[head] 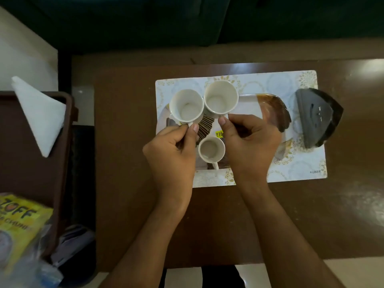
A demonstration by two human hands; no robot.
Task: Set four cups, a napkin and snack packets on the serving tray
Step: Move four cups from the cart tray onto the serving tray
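Pinching cup handles, both hands: left hand [172, 150] holds one white cup [186, 106], right hand [247, 142] another [220, 100], raised over the serving tray [251, 107]. Hands hide the tray's near edge around a third cup [211, 150]. Napkin [39, 113] and half cut-off snack packet [20, 221] sit far left; tray's right side is open.

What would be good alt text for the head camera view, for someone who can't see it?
Seen from above, the left hand and right hand each hold a white cup by its handle over a patterned serving tray, where a third cup stands. A folded white napkin waits at left.
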